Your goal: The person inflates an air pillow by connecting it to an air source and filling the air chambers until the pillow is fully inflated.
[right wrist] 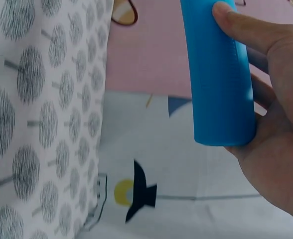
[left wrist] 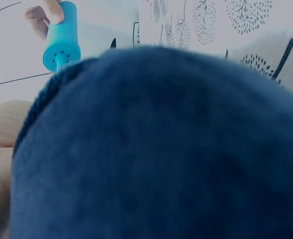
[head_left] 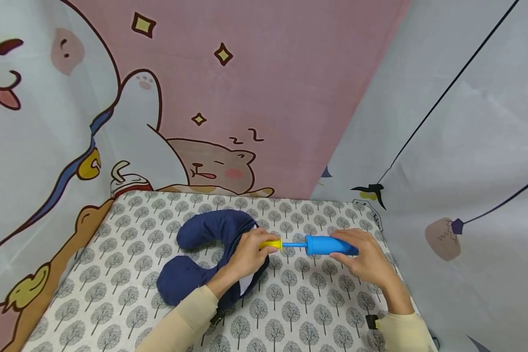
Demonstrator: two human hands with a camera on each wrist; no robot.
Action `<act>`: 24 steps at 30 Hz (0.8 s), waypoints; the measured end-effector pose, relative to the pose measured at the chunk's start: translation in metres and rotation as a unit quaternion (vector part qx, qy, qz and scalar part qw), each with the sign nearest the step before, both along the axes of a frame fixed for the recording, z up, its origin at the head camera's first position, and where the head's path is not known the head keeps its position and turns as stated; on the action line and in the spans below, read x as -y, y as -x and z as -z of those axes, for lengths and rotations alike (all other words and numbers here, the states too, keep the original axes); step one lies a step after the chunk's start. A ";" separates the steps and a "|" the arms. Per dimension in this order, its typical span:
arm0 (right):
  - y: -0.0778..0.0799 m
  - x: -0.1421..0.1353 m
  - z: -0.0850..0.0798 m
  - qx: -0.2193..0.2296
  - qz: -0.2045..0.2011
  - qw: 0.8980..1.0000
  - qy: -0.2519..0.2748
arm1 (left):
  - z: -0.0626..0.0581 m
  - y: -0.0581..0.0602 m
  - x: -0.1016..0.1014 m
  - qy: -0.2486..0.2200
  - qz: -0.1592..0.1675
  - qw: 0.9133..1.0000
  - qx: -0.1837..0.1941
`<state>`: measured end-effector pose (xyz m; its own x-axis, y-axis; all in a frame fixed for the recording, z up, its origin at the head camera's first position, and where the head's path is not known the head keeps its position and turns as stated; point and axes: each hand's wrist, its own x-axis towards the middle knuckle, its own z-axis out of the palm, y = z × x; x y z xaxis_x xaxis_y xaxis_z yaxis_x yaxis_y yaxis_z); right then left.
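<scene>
A blue hand pump (head_left: 319, 245) lies nearly level in the head view, its thin blue rod (head_left: 294, 244) drawn out toward the left. My right hand (head_left: 364, 255) grips the pump's blue barrel, thumb and fingers on opposite sides; the right wrist view shows the barrel (right wrist: 219, 84) upright in that grip. My left hand (head_left: 248, 255) pinches the yellow end piece (head_left: 273, 243) at the rod's end. Beneath the left hand is a navy U-shaped neck pillow (head_left: 182, 283), a pale patch on its right side partly hidden by the hand. Navy fabric (left wrist: 156, 149) fills most of the left wrist view.
A tree-print cloth (head_left: 127, 298) covers the table. Cartoon-printed hangings rise behind it, with a pink panel (head_left: 290, 98) at the back and a pale panel (head_left: 479, 122) on the right. A small black object (head_left: 372, 321) sits by the right wrist.
</scene>
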<state>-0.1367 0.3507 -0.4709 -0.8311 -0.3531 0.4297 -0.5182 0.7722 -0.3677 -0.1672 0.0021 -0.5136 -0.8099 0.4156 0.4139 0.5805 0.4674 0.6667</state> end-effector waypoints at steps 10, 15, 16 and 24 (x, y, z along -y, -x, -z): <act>-0.005 -0.043 -0.007 0.040 0.023 0.999 0.025 | 0.000 0.000 0.001 -0.008 -0.003 1.000 -0.008; -0.008 -0.058 -0.014 0.080 0.045 0.995 0.032 | 0.003 0.002 0.001 -0.017 0.001 0.999 -0.028; -0.008 -0.061 -0.015 0.088 0.049 0.994 0.032 | 0.003 0.002 0.001 -0.018 0.002 0.999 -0.030; -0.005 -0.066 -0.011 0.093 0.054 0.994 0.025 | 0.000 0.000 0.000 -0.007 -0.003 1.000 0.003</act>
